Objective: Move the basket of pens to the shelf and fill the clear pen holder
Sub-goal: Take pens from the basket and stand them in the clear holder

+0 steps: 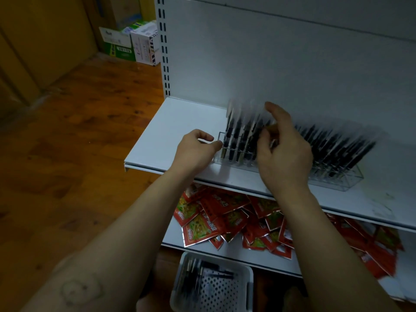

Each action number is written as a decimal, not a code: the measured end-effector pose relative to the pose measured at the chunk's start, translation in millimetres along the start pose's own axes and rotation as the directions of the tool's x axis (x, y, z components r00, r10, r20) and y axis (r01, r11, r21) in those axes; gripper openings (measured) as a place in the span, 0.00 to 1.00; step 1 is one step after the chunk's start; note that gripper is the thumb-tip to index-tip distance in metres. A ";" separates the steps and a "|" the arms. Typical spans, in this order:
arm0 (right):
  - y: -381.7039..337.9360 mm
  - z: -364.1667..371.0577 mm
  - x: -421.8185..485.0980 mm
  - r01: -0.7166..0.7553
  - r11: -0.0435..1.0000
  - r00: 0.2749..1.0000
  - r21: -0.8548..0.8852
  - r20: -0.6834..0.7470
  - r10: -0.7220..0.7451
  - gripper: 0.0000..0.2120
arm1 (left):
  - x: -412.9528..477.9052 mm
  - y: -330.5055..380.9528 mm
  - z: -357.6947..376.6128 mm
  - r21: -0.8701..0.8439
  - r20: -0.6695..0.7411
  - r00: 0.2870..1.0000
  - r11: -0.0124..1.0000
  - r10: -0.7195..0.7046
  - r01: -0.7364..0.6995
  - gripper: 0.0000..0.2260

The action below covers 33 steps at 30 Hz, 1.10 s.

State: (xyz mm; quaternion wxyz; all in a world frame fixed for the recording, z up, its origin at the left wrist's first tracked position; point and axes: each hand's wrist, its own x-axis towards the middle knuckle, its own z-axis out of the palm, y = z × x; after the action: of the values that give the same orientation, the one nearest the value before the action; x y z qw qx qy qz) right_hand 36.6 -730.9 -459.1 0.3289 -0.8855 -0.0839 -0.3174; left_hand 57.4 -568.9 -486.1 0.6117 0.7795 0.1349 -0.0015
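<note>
Pens point(234, 136) are packed along the clear pen holder point(346, 183), whose long axis runs left to right. Its left end is touched by the left hand point(193, 152), fingers loosely curled; the right hand point(283, 154) is held over its middle, grip blurred beyond telling. Well below the holder, the basket point(245, 270) is seen with few pens.

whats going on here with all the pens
A person is filling a clear pen holder on the white shelf; it is already crowded with black pens. The left hand touches the holder's left end, and the right hand is in among the pens, too blurred to tell if it grips one. The white basket sits below the shelves with a few pens left.
</note>
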 end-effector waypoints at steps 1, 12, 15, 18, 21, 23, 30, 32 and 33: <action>1.6 -3.0 -0.8 -0.027 1.000 1.000 -0.013 0.005 0.027 0.22 | -0.4 0.1 0.2 -0.009 -0.002 1.000 1.000 -0.003 0.002 0.10; -5.6 -23.5 -28.7 -0.133 0.991 0.956 0.003 0.266 0.127 0.35 | -18.7 -0.6 3.6 -0.056 -0.051 0.998 0.998 -0.026 0.023 0.10; -5.7 -34.7 -40.3 -0.143 0.989 0.955 -0.022 0.260 0.144 0.20 | -39.3 -3.2 3.6 -0.038 -0.034 0.999 0.999 0.007 -0.008 0.09; 0.6 -39.4 -56.7 -0.145 0.985 0.909 -0.088 0.382 0.168 0.09 | -65.0 -15.2 6.4 0.062 -0.015 0.998 0.996 0.063 -0.062 0.08; 9.0 -38.7 -77.6 -0.079 0.973 0.785 -0.217 0.588 0.195 0.10 | -89.8 -40.1 12.1 0.263 0.096 0.981 0.946 0.170 -0.189 0.06; 16.8 -33.3 -94.6 0.015 0.959 0.657 -0.284 0.726 0.205 0.13 | -105.1 -65.2 16.4 0.408 0.250 0.944 0.861 0.215 -0.304 0.07; 62.2 10.6 -173.6 0.122 0.913 0.212 -0.389 0.909 0.359 0.16 | -127.1 -181.4 7.7 0.692 0.274 0.928 0.722 -0.251 -0.009 0.11; 76.8 25.8 -197.3 0.157 0.895 0.101 -0.418 0.908 0.406 0.16 | -140.6 -218.1 9.5 0.731 0.202 0.910 0.674 -0.362 0.106 0.11; 84.3 32.4 -208.9 0.170 0.890 0.047 -0.422 0.906 0.421 0.16 | -147.4 -233.5 13.1 0.766 0.224 0.882 0.634 -0.415 0.104 0.13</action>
State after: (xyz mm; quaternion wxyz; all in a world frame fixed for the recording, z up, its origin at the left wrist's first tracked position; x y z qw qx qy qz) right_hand -80.7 -762.6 -651.5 0.0075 -0.9072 -0.1341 0.3987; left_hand -132.0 -561.8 -687.3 0.2531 0.9138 0.1145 -0.2963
